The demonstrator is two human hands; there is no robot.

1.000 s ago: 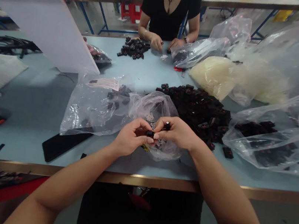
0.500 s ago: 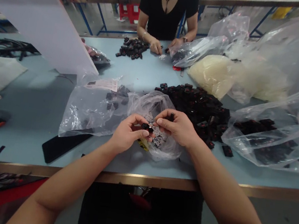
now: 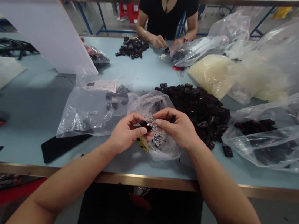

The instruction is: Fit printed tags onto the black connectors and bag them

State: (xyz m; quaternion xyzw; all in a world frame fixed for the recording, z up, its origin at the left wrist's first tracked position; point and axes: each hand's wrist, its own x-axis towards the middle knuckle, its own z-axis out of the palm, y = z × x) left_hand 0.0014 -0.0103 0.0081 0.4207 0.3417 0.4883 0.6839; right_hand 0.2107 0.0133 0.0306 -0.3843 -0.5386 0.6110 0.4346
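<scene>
1 flat black strip (image 3: 61,147) lies on the pale blue counter (image 3: 24,119), just below a clear plastic bag (image 3: 87,117) that holds a few black parts and carries a paper label (image 3: 100,85). Touching that bag on its right is a crumpled clear bag (image 3: 142,101) with grey pieces (image 3: 156,133) inside, placed directly beneath the work, seemingly to catch whatever falls. Above it, the left hand (image 3: 126,133) curls its fingers (image 3: 137,117), pinching a small black part (image 3: 145,125) against the thumb. The right hand (image 3: 176,127) reaches in from the other side, fingers (image 3: 166,113) bent and close together around a second black part (image 3: 173,118), which is partly hidden. Compared with 1 s earlier, the 2 hands stand slightly further apart, and the held part sits a little further left. Across the counter, a co-worker's hands (image 3: 158,41) work beside a small pile of black parts (image 3: 131,47). Right of the hands lies a large heap of red-marked black parts (image 3: 194,111), within easy reach, then a bag of cream material (image 3: 214,75) beyond it and a clear bag of black parts (image 3: 271,143).
</scene>
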